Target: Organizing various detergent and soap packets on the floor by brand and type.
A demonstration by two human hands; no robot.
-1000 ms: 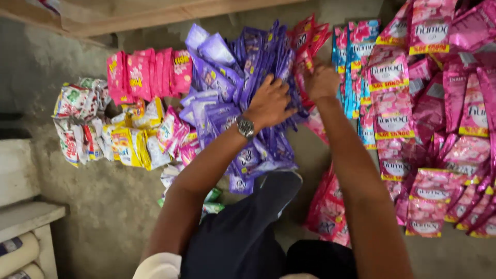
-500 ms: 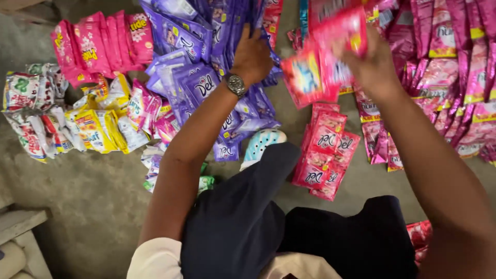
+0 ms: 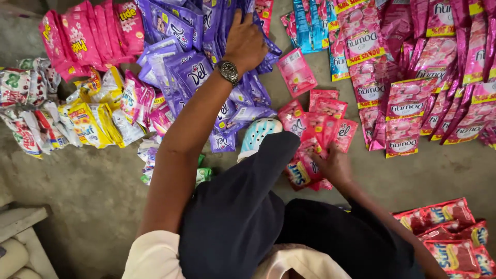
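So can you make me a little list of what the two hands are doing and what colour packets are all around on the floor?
left hand: flat on the purple sachets, wristwatch on the wrist
right hand: holds red-pink sachets
far left: white and yellow sachets, pink ones above
right: many pink sachets, blue strip at top
lower right: red sachets
floor: bare concrete
shoe: pale, with holes

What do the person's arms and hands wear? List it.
Both arms are bare from the short pale sleeves down. The left hand has a round, dark-faced metal wristwatch at the wrist. The right hand shows no watch, glove or ring.
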